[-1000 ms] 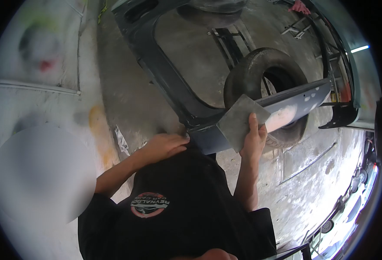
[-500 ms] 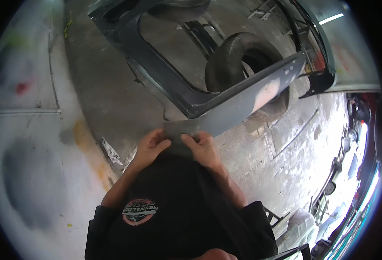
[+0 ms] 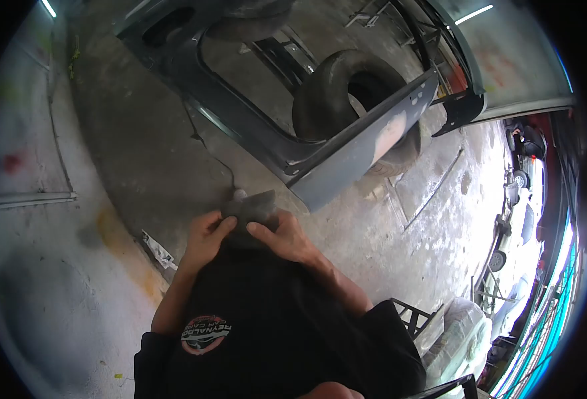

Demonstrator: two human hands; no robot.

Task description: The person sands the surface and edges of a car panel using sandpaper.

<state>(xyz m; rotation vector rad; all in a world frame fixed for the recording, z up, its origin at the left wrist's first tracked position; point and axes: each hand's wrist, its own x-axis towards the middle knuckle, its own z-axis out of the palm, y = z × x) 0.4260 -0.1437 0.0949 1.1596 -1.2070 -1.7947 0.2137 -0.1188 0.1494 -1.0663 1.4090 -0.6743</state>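
Both of my hands pinch a small dark grey sheet of sandpaper (image 3: pixel 257 205) in front of my black shirt. My left hand (image 3: pixel 207 238) grips its left side, thumb on top and fingers curled beneath. At the right side, my right hand (image 3: pixel 287 238) holds it with the thumb laid across the top. The sheet looks bent or folded, its upper right corner raised. Just beyond it lies the lower corner of a grey car door panel (image 3: pixel 336 176), apart from my hands. A pale filler patch (image 3: pixel 390 136) marks the panel.
A large tire (image 3: pixel 330 93) lies beneath the door frame. On the concrete floor, a thin dark cord (image 3: pixel 215 154) runs near my left hand. A paint-smudged pale panel (image 3: pixel 40 279) stands at left, and a plastic-wrapped object (image 3: pixel 463 339) sits at lower right.
The sheet has turned from nearly level to tilted and bent, right corner up. My hands have shifted left and slightly closer to me, away from the door corner. The view has swung slightly.
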